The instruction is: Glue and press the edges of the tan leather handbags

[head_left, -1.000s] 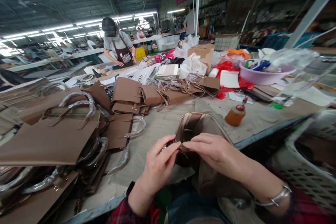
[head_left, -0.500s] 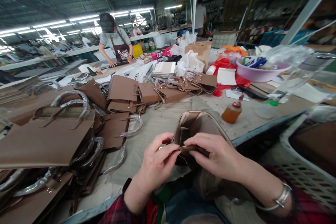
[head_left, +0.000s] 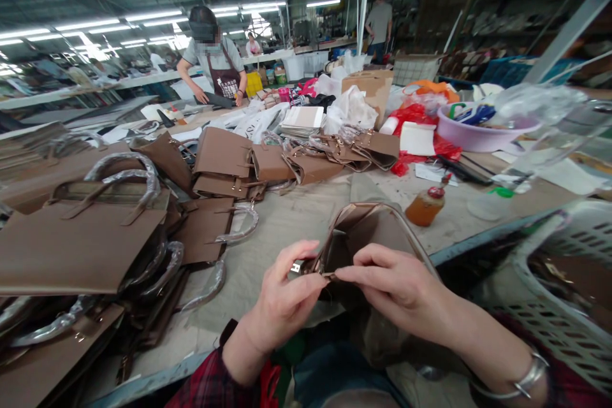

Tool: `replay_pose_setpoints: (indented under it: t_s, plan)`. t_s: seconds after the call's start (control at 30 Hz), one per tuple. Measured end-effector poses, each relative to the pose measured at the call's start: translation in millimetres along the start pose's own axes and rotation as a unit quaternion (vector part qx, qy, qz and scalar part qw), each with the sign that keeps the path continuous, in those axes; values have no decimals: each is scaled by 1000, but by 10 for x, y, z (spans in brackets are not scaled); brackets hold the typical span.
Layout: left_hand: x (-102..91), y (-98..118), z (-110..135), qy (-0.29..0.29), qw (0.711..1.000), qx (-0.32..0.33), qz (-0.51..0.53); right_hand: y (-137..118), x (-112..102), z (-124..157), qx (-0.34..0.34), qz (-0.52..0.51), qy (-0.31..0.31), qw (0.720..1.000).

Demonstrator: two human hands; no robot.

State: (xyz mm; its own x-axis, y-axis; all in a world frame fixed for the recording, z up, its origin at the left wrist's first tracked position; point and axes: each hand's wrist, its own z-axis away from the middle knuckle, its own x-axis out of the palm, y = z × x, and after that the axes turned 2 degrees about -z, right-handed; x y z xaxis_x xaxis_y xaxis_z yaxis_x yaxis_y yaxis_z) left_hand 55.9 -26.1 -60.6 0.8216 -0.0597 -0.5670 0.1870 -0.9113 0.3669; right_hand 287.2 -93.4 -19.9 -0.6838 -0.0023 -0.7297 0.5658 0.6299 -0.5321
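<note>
We locate the open brown bag point(head_left: 375, 226) at the near edge of the worktable point(head_left: 291, 223), mouth upward, in front of the lap. Our left hand point(head_left: 287, 293) grips the near-left rim, thumb and index finger closed on the edge; a small shiny metal part point(head_left: 296, 266) shows beside the index finger. Our right hand point(head_left: 404, 280) bears a fingertip on the same edge, close to the left thumb; we cannot tell whether its fingers are closed. A metal bangle point(head_left: 533, 373) encircles the right wrist. Beyond the bag's far right corner we find a bottle of amber liquid point(head_left: 425, 206). To the left we see stacked brown handbags point(head_left: 86, 242) with wrapped handles; to the right, a perforated plastic basket point(head_left: 545, 312). Farther out are a lilac basin point(head_left: 478, 132) and an aproned co-worker point(head_left: 222, 73).
</note>
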Motion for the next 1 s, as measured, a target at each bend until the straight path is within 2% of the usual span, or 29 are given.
replay_pose_setpoints:
  t_s: [0.47,0.8,1.0]
  plan:
    - [10,65,-90,-22,1000,-20,-7,-11,16,21,32,-21,14,999]
    - [9,91,-140,-33,999,-41,8,-4,10,32,86,-55,2,995]
    - [4,66,-154,-41,998,-50,6,-22,-31,-81,94,2,5,996]
